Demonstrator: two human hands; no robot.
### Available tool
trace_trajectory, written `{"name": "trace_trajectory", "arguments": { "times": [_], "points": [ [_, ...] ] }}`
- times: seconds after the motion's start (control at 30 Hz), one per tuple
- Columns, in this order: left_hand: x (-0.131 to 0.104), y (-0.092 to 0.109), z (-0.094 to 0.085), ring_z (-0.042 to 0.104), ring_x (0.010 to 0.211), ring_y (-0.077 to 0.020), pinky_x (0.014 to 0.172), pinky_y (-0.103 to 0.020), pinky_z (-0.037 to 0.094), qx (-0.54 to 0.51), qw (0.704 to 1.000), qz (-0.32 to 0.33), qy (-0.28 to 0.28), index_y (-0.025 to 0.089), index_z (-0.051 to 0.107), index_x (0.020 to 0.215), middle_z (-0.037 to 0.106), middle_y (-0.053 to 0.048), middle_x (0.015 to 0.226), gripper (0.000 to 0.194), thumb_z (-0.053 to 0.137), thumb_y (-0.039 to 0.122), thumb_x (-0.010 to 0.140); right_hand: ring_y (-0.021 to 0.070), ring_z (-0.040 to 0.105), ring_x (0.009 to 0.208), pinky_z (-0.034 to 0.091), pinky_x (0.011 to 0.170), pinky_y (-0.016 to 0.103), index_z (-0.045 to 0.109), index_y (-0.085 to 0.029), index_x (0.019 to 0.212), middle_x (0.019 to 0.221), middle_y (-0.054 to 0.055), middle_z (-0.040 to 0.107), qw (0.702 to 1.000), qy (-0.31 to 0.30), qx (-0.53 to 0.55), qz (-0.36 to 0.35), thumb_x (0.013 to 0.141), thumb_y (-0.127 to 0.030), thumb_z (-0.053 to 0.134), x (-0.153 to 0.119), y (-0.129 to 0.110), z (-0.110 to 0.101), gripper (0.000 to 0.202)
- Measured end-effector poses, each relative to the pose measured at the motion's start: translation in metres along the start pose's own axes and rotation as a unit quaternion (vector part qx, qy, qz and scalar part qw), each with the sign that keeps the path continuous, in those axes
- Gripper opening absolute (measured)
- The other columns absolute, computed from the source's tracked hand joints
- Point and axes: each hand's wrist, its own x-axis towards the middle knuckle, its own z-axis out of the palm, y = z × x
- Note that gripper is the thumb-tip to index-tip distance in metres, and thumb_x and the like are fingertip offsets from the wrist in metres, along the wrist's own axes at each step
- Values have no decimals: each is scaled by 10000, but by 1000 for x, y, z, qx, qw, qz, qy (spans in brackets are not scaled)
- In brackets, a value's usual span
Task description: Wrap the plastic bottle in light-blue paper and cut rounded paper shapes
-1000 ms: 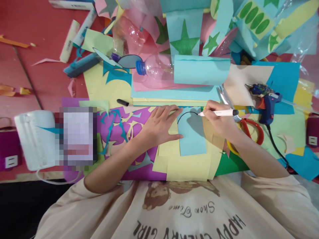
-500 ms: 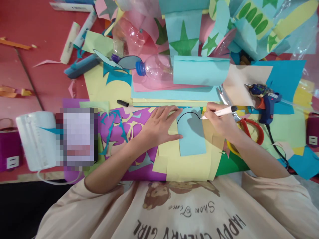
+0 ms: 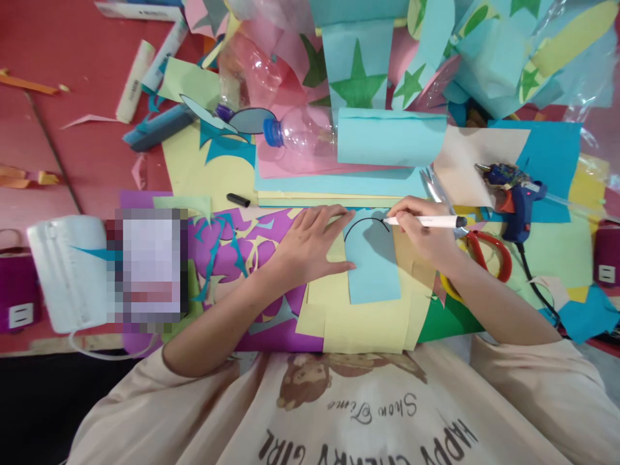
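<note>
The right hand (image 3: pixel 426 236) has a closed grip on a white marker (image 3: pixel 423 221), now lying level with its tip back at the right end of the black arc on the light blue paper (image 3: pixel 372 265); half a second ago it was tilted and lifted aside. The left hand (image 3: pixel 310 242) stays flat, fingers spread, pinning the paper's left edge to the surface.

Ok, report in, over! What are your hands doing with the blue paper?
Left hand flat, pinning blue paper. Right hand grips white marker, tip at black curve. Scissors beside right wrist.

Marker (image 3: pixel 426 221) tip on blue paper (image 3: pixel 372 265)
</note>
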Motion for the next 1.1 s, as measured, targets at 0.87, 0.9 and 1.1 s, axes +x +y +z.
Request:
{"name": "trace_trajectory", "arguments": {
  "times": [0.87, 0.9, 1.1],
  "points": [
    [-1, -1, 0, 505, 1192, -339, 1012, -487, 404, -25, 1000, 6, 6, 144, 454, 1381, 536, -184, 1325, 765, 626, 605, 795, 110, 436, 561, 314, 524, 278, 484, -193, 542, 560, -6, 494, 999, -32, 11, 10, 767, -121, 467, -5, 3, -3, 237],
    [-1, -1, 0, 507, 1189, -340, 1011, -488, 404, -24, 1000, 8, 9, 141, 454, 1381, 537, -185, 1323, 765, 624, 605, 797, 107, 429, 554, 303, 516, 276, 478, -192, 534, 554, -7, 488, 999, -32, 9, 11, 762, -119, 461, -6, 2, -3, 239],
    [-1, -2, 1, 511, 1195, -341, 1011, -481, 411, -16, 1000, 13, 9, 123, 446, 1389, 535, -194, 1332, 782, 647, 584, 791, 81, 311, 455, 209, 447, 266, 454, -194, 488, 457, -35, 408, 999, -31, 35, -14, 719, -135, 435, -7, -3, -7, 239]
  ]
}}
